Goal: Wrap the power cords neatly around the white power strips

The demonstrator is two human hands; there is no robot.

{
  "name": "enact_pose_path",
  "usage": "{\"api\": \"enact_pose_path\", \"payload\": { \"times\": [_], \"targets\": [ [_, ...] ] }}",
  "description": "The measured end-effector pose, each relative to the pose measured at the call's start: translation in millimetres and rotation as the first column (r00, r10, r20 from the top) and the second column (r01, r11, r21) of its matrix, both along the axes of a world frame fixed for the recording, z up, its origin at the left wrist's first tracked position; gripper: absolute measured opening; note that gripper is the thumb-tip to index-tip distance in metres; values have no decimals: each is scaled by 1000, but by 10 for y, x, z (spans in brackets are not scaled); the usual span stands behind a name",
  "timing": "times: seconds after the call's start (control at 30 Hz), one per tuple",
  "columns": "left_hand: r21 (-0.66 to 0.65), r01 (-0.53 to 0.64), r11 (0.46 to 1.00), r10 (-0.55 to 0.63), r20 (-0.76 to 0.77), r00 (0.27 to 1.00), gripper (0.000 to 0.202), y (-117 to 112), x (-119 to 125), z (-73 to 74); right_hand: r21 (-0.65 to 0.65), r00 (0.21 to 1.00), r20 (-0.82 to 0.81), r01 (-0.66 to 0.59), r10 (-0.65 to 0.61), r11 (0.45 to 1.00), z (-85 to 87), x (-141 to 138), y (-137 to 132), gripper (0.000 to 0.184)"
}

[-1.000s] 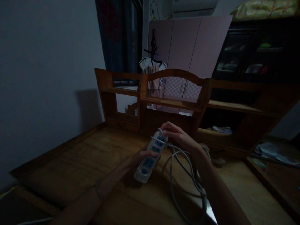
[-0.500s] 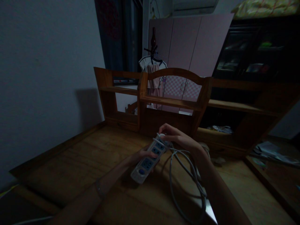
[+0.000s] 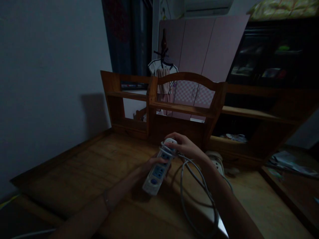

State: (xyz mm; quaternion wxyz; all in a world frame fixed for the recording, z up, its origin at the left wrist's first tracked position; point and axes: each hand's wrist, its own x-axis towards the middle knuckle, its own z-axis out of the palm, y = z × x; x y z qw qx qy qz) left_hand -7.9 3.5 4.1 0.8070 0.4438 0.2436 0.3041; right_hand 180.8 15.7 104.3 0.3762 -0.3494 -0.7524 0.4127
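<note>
So since about a second back we've got the cord [image 3: 185,186] going tighter round the far end of the power strip [image 3: 159,169]. There's now a clear turn of white cable sitting across the top sockets, and the right hand [image 3: 183,146] has slid over to cap that end, where a moment ago it was a bit further right of the strip. The strip itself has tipped slightly more upright. We'd read that as the wrapping moving along, though most of the cable hangs in a big loose loop to the right of the strip, down toward the worktop [image 3: 94,172].

Grip-wise: our left hand [image 3: 153,163] has its fingers curled round the middle of the strip, thumb on the socket face, holding it up off the worktop. The right-hand fingers are closed over the strip's far end, pinching the cord there.

Containers: the wooden shelf unit [image 3: 184,109] behind the strip has open cubbies. The lower cubby to the right of the strip holds some pale crumpled stuff [image 3: 233,137]; too dark to tell what. The upper shelves near the strip look see-through to the room behind.
</note>
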Motion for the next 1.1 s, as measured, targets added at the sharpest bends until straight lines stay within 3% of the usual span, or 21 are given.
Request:
{"api": "enact_pose_path", "payload": {
  "times": [0.13, 0.27, 0.47, 0.7, 0.9, 1.0, 1.1],
  "targets": [
    [-49, -24, 999, 27, 67, 997, 32, 91, -21, -46, -3, 998, -69, -2, 2, 1000, -66, -63, 25, 43],
    [-120, -95, 988, 108, 109, 988, 33, 115, -22, 2, 31, 995, -93, -26, 29, 999, -112, -90, 47, 52],
    [-79, -130, 988, 136, 73, 988, 31, 77, -19, 93, 12, 994, -74, -78, 79, 997, -153, -84, 71, 68],
    [-1, -172, 985, 172, 7, 985, 30, 112, -19, 17, 196, 984, 77, 146, -164, 970, -158, -165, -12, 63],
    [52, -256, 965, 255, 24, 967, 33, 158, 35, -35, 296, 953, 86, 253, -290, 921, -155, -236, -48, 54],
    [69, -270, 960, 269, 25, 963, 36, 137, 62, 3, 298, 951, 51, 276, -304, 914, -175, -248, -37, 51],
    [170, -321, 932, 317, 49, 947, 47, 66, 91, 100, 283, 944, 14, 313, -330, 906, -207, -254, -20, 49]
  ]
}}
